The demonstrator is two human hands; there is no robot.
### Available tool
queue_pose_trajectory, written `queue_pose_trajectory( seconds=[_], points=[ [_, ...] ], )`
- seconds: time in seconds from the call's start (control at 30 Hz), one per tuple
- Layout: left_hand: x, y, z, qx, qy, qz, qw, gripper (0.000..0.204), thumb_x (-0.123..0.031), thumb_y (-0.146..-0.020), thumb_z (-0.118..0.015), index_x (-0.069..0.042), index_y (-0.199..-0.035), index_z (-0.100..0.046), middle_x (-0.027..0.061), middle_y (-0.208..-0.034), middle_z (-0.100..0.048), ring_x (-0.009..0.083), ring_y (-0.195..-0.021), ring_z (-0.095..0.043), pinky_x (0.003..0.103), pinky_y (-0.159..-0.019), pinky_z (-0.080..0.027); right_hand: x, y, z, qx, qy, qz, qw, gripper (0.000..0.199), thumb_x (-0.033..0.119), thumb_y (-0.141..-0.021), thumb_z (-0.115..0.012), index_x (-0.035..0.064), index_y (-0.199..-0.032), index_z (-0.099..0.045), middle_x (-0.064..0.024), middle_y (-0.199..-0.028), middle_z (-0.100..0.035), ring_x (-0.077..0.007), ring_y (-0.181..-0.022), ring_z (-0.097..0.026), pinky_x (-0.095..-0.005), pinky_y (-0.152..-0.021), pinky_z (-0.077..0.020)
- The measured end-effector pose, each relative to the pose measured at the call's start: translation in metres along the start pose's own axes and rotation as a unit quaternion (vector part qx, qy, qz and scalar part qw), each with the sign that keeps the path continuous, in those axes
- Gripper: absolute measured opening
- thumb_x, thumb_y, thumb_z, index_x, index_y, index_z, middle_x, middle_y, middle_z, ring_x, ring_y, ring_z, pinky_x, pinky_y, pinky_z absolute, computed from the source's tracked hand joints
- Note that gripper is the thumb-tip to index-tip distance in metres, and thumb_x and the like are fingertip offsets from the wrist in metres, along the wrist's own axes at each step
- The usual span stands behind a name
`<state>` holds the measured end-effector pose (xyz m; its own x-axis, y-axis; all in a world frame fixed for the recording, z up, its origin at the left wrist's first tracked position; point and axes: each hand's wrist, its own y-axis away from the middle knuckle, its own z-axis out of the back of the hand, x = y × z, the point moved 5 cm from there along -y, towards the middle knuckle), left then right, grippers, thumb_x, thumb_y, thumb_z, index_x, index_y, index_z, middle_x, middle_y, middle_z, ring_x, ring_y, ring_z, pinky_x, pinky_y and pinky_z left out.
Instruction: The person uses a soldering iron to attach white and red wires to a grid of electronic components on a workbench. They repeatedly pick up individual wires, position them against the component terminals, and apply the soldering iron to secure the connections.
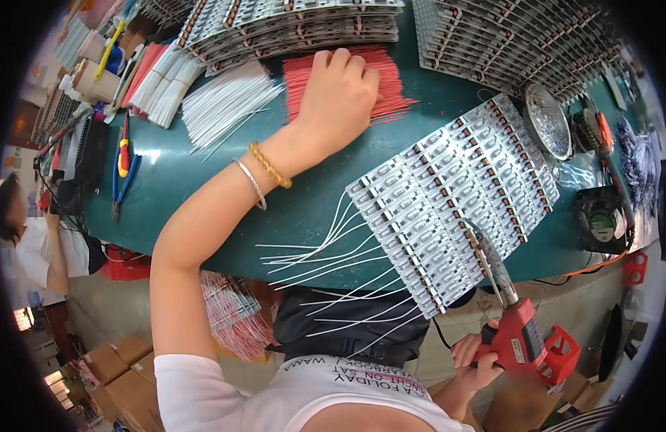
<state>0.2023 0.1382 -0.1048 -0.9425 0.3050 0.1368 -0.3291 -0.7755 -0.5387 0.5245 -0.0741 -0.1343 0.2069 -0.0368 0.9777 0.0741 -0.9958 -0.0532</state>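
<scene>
Currently, red wire picked from red wire bundle [380,79] by closed left hand [340,90]; red soldering gun [516,327] gripped by right hand [477,360]; placement on LED board row [455,194] likely required next.

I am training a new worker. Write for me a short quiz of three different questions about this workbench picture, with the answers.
1. True or false: the right hand holds a red soldering gun.
2. What does the left hand rest on?
A. white wires
B. red wires
C. pliers
3. Fill in: the white wires joined to the row of circuit boards hang over the ___ edge of the green table.

Key:
1. True.
2. B, the red wires.
3. Near (the person's side).
</scene>
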Motion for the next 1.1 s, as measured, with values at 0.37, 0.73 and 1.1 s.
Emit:
queue_pose_trajectory(
  seconds=[0.37,0.73,1.1],
  points=[
    [0.017,-0.014,0.032,-0.02,0.19,0.091,0.977,0.016,-0.013,-0.078,-0.069,-0.002,-0.071,-0.059,0.0068,-0.063,-0.06,0.0182,-0.053,-0.051,0.029,-0.06,-0.041,-0.005,-0.004,0.001,-0.022,-0.003,-0.016,1.0,0.063,0.043,-0.092,-0.052,-0.0073,-0.126,-0.036,-0.0016,-0.046,-0.04,-0.012,-0.035,-0.039,-0.0257,-0.04,-0.0387],
    [-0.026,0.101,0.107,0.023,0.311,0.3,0.902,0.011,-0.011,-0.075,-0.071,-0.006,-0.071,-0.063,0.003,-0.062,-0.058,0.0173,-0.052,-0.05,0.028,-0.062,-0.037,0.003,-0.011,-0.058,-0.024,0.036,-0.006,0.999,0.075,0.056,-0.082,-0.059,-0.0071,-0.118,-0.043,-0.0015,-0.049,-0.043,-0.0134,-0.04,-0.042,-0.0268,-0.042,-0.0369],
    [-0.044,0.124,0.075,0.031,0.279,0.383,0.88,0.012,-0.012,-0.076,-0.072,-0.006,-0.072,-0.064,0.0016,-0.065,-0.06,0.0173,-0.06,-0.049,0.03,-0.071,-0.037,-0.006,-0.009,-0.08,-0.01,0.125,-0.084,0.989,0.09,0.069,-0.077,-0.053,-0.0079,-0.122,-0.04,0.0003,-0.044,-0.041,-0.0108,-0.036,-0.038,-0.0244,-0.039,-0.0336]
  ],
)
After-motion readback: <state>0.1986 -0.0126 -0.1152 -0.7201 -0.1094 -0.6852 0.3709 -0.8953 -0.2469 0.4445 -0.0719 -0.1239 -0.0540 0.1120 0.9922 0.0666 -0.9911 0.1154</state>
